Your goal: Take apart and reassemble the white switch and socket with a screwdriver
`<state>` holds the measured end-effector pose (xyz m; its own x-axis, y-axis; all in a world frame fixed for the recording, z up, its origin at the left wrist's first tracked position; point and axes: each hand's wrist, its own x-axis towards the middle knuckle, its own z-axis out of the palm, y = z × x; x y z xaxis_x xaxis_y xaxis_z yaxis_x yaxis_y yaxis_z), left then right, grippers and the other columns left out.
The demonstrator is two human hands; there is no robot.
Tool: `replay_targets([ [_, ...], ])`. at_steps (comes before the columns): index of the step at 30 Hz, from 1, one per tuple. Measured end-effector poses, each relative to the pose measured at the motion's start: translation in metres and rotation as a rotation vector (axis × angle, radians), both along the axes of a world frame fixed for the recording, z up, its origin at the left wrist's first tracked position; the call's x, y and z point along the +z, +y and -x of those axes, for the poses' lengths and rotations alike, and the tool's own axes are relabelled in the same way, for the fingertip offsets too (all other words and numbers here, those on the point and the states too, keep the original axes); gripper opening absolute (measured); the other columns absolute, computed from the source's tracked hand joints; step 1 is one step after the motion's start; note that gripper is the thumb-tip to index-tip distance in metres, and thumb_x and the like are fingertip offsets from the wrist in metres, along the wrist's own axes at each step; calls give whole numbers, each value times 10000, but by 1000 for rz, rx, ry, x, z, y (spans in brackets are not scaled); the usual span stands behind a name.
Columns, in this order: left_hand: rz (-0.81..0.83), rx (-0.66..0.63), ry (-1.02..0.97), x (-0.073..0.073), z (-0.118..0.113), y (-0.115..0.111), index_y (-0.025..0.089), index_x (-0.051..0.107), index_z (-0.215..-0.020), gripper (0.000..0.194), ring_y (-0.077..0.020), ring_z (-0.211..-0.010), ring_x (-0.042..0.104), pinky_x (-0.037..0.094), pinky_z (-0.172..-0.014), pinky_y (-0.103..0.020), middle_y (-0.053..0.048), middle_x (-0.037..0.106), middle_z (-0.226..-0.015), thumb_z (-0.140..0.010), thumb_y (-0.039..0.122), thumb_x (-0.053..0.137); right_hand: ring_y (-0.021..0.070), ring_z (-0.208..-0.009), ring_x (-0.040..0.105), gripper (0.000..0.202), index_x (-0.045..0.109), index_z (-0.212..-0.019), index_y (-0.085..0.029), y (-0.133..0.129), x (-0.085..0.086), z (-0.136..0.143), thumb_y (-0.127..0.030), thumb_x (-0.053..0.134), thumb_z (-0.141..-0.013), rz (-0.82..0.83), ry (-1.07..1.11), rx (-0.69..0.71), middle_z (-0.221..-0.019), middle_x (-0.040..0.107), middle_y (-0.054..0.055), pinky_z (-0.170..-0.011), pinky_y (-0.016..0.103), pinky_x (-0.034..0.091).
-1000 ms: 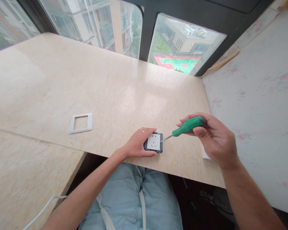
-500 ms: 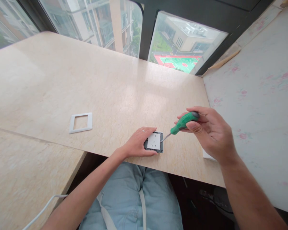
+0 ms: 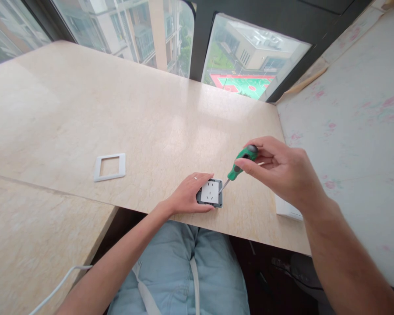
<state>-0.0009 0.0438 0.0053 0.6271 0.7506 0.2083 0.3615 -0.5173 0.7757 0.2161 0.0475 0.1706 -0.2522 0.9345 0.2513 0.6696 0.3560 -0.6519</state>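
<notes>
A wall socket (image 3: 210, 192) with a white face and a dark grey surround lies face up near the counter's front edge. My left hand (image 3: 189, 194) grips it from the left, thumb along the near side and fingers along the far side. In my right hand (image 3: 276, 164) is a screwdriver (image 3: 239, 164) with a green and black handle, held by the fingers and thumb. Its shaft slants down to the left, and the tip meets the socket's right edge. The screw itself is too small to make out. Off to the left lies a white rectangular cover frame (image 3: 110, 167).
The pale stone counter (image 3: 144, 118) runs back to the windows. Beside my right wrist stands a white box-like thing (image 3: 287, 210), partly hidden. A papered wall (image 3: 351, 144) bounds the right side. A white cable (image 3: 61, 284) crosses the lower left.
My right hand has shifted left and slightly up, and the screwdriver stands steeper, with its tip still at the socket's right edge. The left hand keeps its hold.
</notes>
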Motion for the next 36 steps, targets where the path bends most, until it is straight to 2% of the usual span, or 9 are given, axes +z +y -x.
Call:
replay_targets([
  [6,-5,4,6,0,0,0,249,360,-1508,899,-335,-1330,501,390,-1128,-517,-133,534,-1461,-763,548,764,197,-534,619,354,564,-636,-234,0,19,11,-456,663,-894,-238,-511,-111,-480,549,6,-451,277,373],
  [10,-20,4,1,-1,0,0,240,357,-1504,903,-334,-1322,504,395,-1121,-515,-136,535,-1456,-763,552,767,240,-839,719,220,657,-1089,-240,-6,17,14,-376,517,-989,-71,-448,63,-993,756,79,-644,331,531],
  [13,-16,3,10,-1,0,1,249,360,-1503,896,-336,-1324,500,399,-1117,-516,-131,529,-1461,-763,545,768,252,-1123,672,326,548,-1313,-264,-14,17,9,-344,467,-1008,86,-324,151,-1430,592,94,-813,358,572],
  [17,-22,-5,6,0,0,0,236,362,-1509,902,-335,-1327,495,398,-1123,-507,-138,524,-1461,-762,525,777,273,-1184,656,455,457,-1441,-325,-22,24,-3,-326,470,-986,237,-331,196,-1522,514,72,-884,411,573],
  [21,-18,-4,24,0,0,0,251,362,-1511,892,-340,-1330,487,400,-1120,-521,-133,517,-1465,-766,516,775,231,-815,735,318,619,-1253,-295,-23,37,-3,-375,523,-961,247,-448,143,-1072,765,53,-673,338,549],
  [24,-28,-6,35,0,0,0,244,389,-1494,869,-338,-1326,483,401,-1115,-522,-136,514,-1463,-762,503,780,198,-516,615,389,682,-829,-221,-25,41,6,-576,552,-922,151,-688,-22,-597,667,38,-457,283,353],
  [28,-46,-18,27,0,0,0,228,419,-1476,847,-332,-1307,490,407,-1104,-513,-143,525,-1441,-760,494,785,204,-468,553,593,600,-622,-204,-27,35,16,-710,476,-905,9,-918,-156,-483,555,57,-446,292,234],
  [33,-49,-10,30,0,-1,1,227,493,-1412,760,-327,-1299,493,413,-1101,-505,-136,539,-1420,-765,510,776,228,-803,695,366,637,-1097,-219,-26,21,13,-537,493,-987,41,-475,50,-965,744,83,-610,309,469],
  [36,-61,-10,29,0,-1,0,226,508,-1391,730,-324,-1305,491,409,-1108,-508,-133,539,-1421,-772,511,768,219,-994,689,257,592,-1117,-243,-26,19,9,-451,551,-970,111,-243,162,-1316,649,99,-794,329,534],
])
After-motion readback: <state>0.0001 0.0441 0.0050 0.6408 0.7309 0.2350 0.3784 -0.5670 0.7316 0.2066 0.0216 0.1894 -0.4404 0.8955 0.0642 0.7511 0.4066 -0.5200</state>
